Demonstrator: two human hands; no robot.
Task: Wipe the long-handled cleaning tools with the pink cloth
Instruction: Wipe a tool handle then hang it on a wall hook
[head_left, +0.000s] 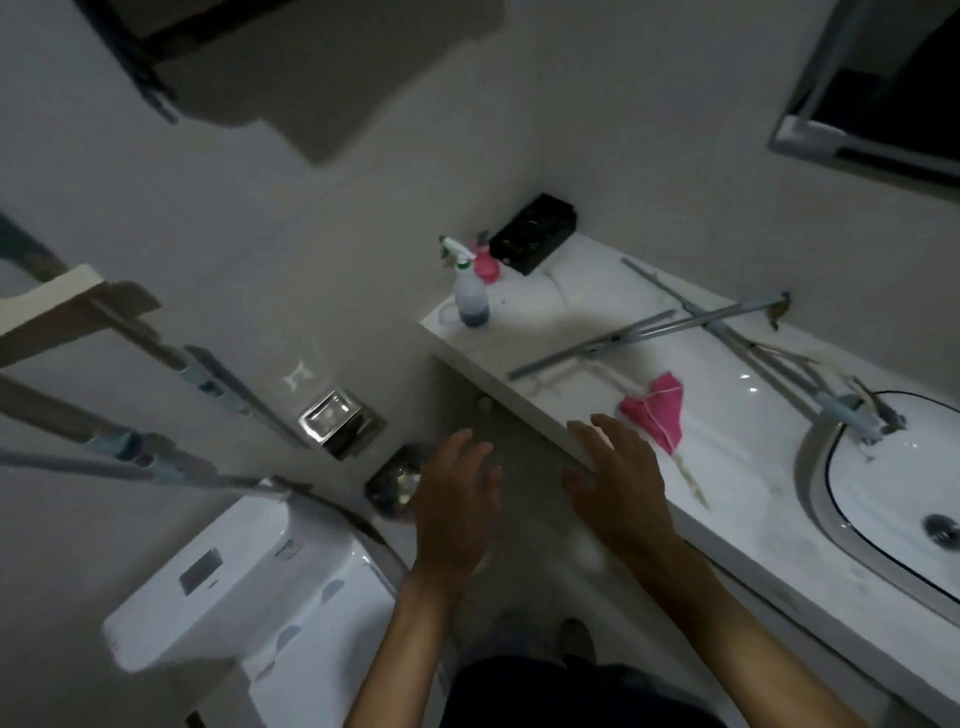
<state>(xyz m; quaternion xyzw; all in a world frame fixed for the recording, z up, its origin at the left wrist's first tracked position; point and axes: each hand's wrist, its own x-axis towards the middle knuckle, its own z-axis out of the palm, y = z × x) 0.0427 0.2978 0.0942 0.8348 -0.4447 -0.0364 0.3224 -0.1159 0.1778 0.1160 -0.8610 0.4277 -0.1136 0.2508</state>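
White marble tabletop (524, 332) carries: spray bottle (470, 291) and pink bottle (485, 265) near far corner, black box (535, 234) beside them; grey long-handled tools (675, 325) lying crossed mid-surface; pink cloth (657, 410) near front edge; sink (883, 483) inset at right.

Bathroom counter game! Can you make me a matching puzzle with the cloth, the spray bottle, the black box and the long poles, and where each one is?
Things:
1. pink cloth
2. spray bottle
3. black box
4. long-handled tools

Places:
A. back corner of the counter, against the wall
B. lying crossed over each other mid-counter
C. left end of the counter, standing upright
D. crumpled just beyond the right hand

Pairs: 1-D, 2-C, 3-A, 4-B
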